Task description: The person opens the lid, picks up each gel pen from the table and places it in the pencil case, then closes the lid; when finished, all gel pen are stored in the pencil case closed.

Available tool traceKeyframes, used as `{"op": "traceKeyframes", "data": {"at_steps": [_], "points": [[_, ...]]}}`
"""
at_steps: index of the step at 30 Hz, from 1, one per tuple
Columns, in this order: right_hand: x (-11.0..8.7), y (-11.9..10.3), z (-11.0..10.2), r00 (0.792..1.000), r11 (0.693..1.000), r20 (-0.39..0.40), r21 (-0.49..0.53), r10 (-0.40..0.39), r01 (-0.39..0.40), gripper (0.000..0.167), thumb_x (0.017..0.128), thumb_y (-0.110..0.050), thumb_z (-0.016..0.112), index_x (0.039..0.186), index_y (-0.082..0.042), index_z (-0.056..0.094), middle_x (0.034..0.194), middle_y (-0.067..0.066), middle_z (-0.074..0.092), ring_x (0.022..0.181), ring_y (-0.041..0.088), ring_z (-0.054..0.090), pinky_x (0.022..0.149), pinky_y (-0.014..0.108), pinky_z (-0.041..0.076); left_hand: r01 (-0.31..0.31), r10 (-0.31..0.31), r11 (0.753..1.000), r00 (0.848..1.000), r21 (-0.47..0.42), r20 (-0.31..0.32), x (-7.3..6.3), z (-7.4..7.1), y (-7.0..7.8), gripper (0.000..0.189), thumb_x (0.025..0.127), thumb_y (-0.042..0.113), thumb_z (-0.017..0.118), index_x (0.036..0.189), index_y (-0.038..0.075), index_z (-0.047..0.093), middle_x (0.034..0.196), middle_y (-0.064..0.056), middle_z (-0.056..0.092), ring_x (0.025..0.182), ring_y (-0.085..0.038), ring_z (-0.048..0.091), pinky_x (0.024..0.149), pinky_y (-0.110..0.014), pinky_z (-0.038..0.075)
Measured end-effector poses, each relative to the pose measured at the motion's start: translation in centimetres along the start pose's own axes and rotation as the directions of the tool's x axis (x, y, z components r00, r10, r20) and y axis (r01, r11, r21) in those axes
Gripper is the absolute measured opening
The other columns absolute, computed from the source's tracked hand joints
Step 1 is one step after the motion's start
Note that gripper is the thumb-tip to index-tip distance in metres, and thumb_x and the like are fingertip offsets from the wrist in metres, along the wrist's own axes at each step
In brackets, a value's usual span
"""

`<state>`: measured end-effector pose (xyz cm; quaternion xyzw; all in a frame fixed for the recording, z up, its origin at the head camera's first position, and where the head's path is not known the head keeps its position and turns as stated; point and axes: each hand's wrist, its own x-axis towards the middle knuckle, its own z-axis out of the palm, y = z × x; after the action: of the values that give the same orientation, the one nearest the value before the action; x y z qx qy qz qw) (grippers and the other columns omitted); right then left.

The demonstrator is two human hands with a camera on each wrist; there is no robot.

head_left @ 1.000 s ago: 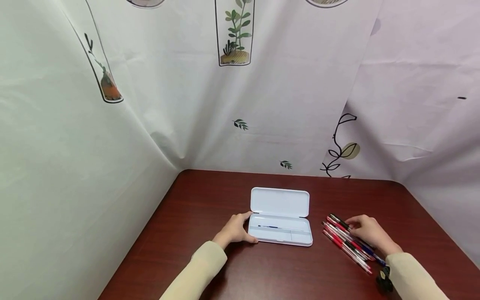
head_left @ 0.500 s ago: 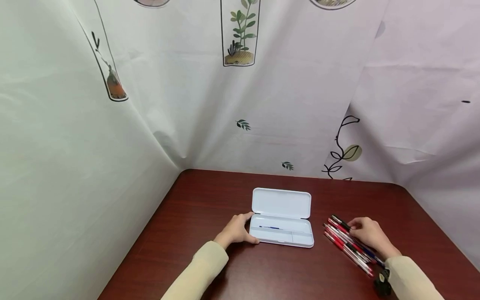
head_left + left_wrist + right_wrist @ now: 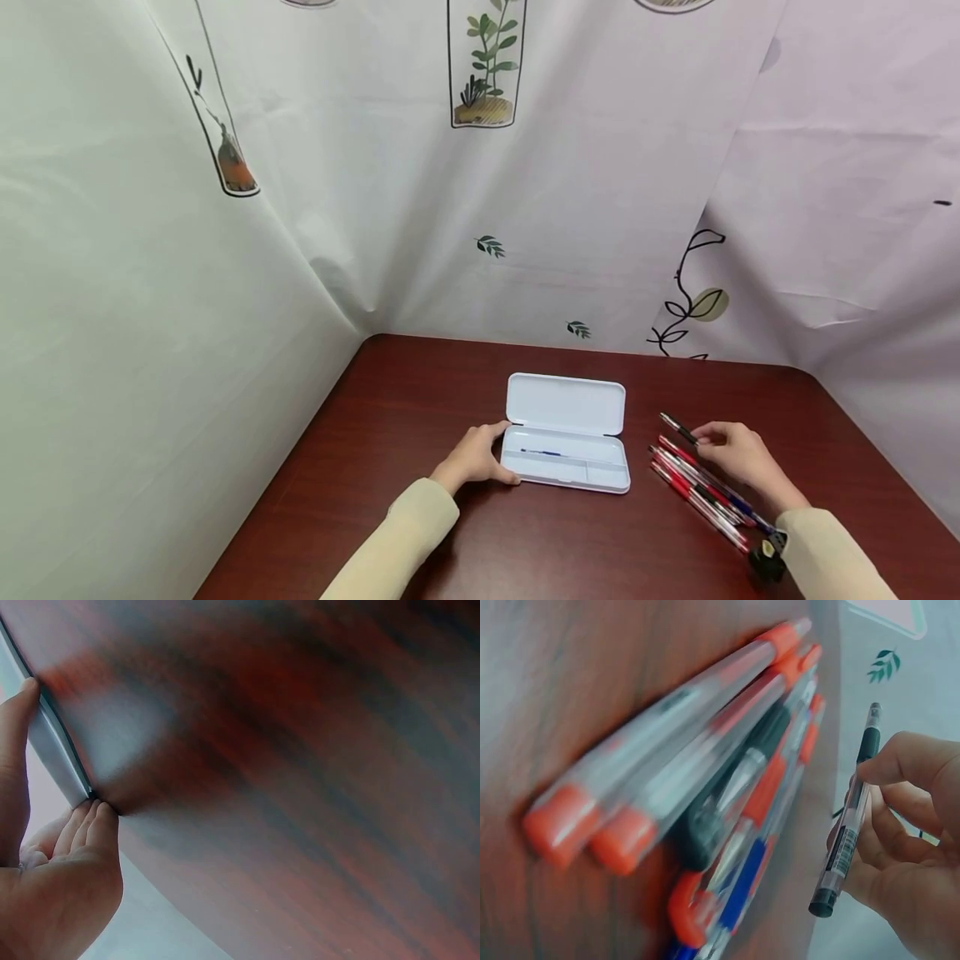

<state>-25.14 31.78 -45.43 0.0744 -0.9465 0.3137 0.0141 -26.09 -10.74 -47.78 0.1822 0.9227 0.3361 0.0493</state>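
A white pencil case point(image 3: 566, 403) lies with its lid folded back on the table; a thin blue pen refill or slim pen point(image 3: 545, 452) rests in its long compartment. My left hand point(image 3: 474, 457) holds the case's left end, thumb at the front corner and fingers near the hinge. In the left wrist view, thumb and fingers point(image 3: 101, 825) touch the case's edge point(image 3: 64, 754). My right hand point(image 3: 738, 457) pinches a clear gel pen with a black grip point(image 3: 845, 844), raised above the pile of pens point(image 3: 701, 492). The pen's rear end points down in the right wrist view.
The pile mixes red, black and blue pens to the right of the case. A small black object point(image 3: 767, 560) sits by my right sleeve. A white patterned cloth point(image 3: 585, 192) hangs behind and left of the dark red-brown table point(image 3: 540, 542).
My right hand has lifted the black pen off the pile, and the pen now stands apart from the others. The left hand stays on the pencil case. The head view shifts slightly.
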Motion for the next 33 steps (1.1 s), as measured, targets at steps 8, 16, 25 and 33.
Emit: {"op": "traceKeyframes", "data": {"at_steps": [8, 16, 25, 33], "points": [[-0.2, -1.0, 0.4, 0.999, 0.996, 0.019, 0.079, 0.032, -0.034, 0.024, 0.09, -0.012, 0.068, 0.11, 0.002, 0.069, 0.093, 0.011, 0.071, 0.068, 0.013, 0.061, 0.055, 0.026, 0.049, -0.004, 0.004, 1.0, 1.0, 0.003, 0.002, 0.1, 0.3, -0.2, 0.087, 0.06, 0.026, 0.094, 0.135, 0.007, 0.056, 0.124, -0.01, 0.065, 0.116, -0.023, 0.059, 0.098, -0.039, 0.048], [0.1, -2.2, 1.2, 1.0, 0.997, 0.007, 0.081, -0.01, 0.009, 0.023, 0.087, -0.014, 0.071, 0.108, -0.004, 0.071, 0.094, 0.008, 0.072, 0.079, 0.01, 0.064, 0.066, 0.022, 0.052, -0.005, 0.005, 1.0, 1.0, 0.005, -0.005, 0.1, 0.3, -0.2, 0.09, 0.059, 0.026, 0.094, 0.137, 0.004, 0.055, 0.126, -0.012, 0.065, 0.117, -0.024, 0.059, 0.099, -0.04, 0.047], [0.6, -3.4, 2.1, 0.996, 0.992, 0.023, 0.1, -0.082, 0.08, 0.021, 0.085, -0.01, 0.072, 0.105, -0.006, 0.072, 0.09, 0.005, 0.069, 0.076, 0.009, 0.06, 0.066, 0.022, 0.051, 0.001, -0.001, 1.0, 1.0, 0.012, -0.007, -0.1, 0.1, -0.3, 0.089, 0.06, 0.027, 0.094, 0.137, 0.005, 0.055, 0.127, -0.011, 0.064, 0.117, -0.024, 0.059, 0.098, -0.04, 0.048], [0.6, -4.3, 2.3, 0.994, 0.988, 0.016, 0.113, -0.104, 0.101, 0.019, 0.084, -0.008, 0.071, 0.103, -0.007, 0.073, 0.087, 0.002, 0.068, 0.075, 0.009, 0.059, 0.066, 0.022, 0.051, -0.018, 0.018, 1.0, 1.0, 0.012, -0.01, -0.2, 0.2, 0.0, 0.086, 0.059, 0.027, 0.095, 0.134, 0.006, 0.057, 0.122, -0.009, 0.067, 0.112, -0.022, 0.061, 0.096, -0.039, 0.049]]}}
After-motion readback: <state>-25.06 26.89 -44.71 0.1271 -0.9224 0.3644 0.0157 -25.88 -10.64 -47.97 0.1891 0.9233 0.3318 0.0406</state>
